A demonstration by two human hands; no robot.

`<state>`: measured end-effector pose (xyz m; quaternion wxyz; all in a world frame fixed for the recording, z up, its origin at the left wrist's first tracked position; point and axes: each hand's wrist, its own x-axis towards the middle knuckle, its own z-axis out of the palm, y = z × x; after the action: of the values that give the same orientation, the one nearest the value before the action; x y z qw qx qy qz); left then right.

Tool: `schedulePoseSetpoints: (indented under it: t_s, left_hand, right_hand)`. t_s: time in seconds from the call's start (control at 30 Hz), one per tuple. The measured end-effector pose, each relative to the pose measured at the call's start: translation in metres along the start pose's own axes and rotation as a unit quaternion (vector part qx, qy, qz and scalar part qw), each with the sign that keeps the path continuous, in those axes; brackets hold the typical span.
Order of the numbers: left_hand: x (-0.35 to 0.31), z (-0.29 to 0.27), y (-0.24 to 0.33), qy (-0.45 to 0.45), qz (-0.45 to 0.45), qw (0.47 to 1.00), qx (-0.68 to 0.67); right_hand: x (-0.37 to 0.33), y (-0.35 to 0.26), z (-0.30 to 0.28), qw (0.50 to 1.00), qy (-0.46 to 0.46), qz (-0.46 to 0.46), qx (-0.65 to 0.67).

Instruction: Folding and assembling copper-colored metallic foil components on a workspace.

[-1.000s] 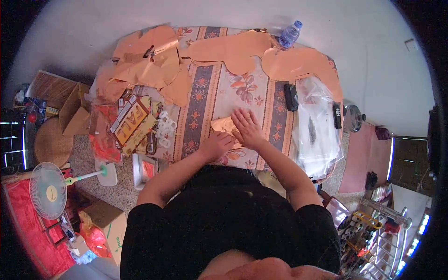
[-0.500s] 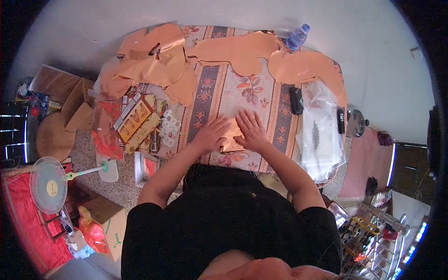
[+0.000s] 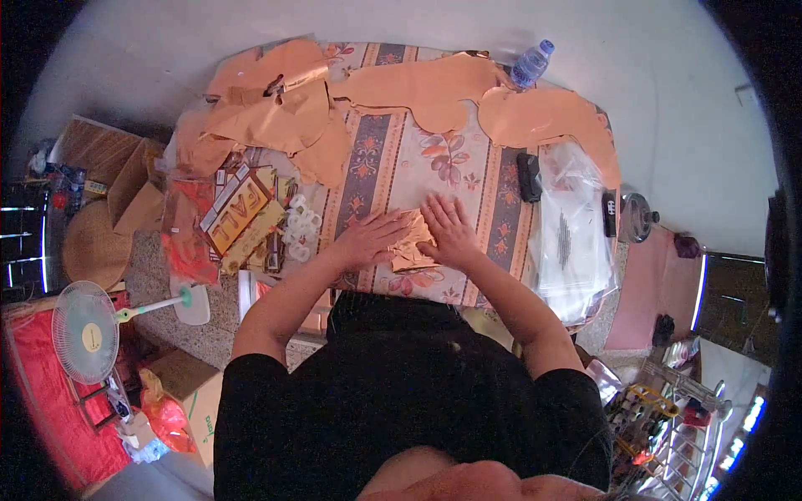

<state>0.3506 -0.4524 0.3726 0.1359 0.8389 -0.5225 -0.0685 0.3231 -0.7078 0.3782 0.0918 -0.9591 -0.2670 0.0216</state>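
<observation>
A small piece of shiny copper-coloured foil (image 3: 411,249), wrinkled on top and roughly rectangular, lies near the front edge of the table. My left hand (image 3: 368,239) rests flat over its left side, fingers stretched toward the middle. On its right side lies my right hand (image 3: 452,234), fingers extended forward and slightly apart, thumb pointing inward across the foil. Nothing is gripped in either hand. Whether the foil is a single sheet or wrapped round something cannot be made out.
Large cut copper-coloured sheets (image 3: 422,88) line the far side, with a water bottle (image 3: 531,64) behind. Printed cards (image 3: 242,215) and white plastic rings (image 3: 302,227) lie left. Clear plastic sleeves (image 3: 576,250) and a black object (image 3: 529,177) lie right. A fan (image 3: 88,332) stands lower left.
My left hand has slid a little left and flattened, and its forearm has swung outward. More of the foil's wrinkled surface shows. My right hand stays nearly in place.
</observation>
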Motion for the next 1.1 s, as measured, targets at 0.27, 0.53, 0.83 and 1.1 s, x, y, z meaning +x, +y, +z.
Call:
schedulePoseSetpoints:
  t_s: [0.27, 0.53, 0.83, 1.1]
  left_hand:
    - [-0.005, 0.008, 0.002, 0.031, 0.0, 0.999, -0.014]
    - [-0.005, 0.003, 0.005, 0.007, -0.007, 1.0, -0.02]
    - [-0.005, 0.003, 0.005, 0.013, -0.007, 0.999, -0.049]
    - [-0.007, 0.006, 0.002, 0.029, 0.012, 0.999, -0.017]
  right_hand:
    - [-0.003, -0.001, 0.002, 1.0, 0.004, -0.01, 0.008]
    - [-0.004, -0.001, 0.005, 0.999, 0.019, -0.041, -0.005]
    - [-0.007, 0.001, 0.004, 0.998, 0.003, -0.052, 0.022]
    - [-0.011, -0.003, 0.004, 0.999, -0.006, -0.054, -0.003]
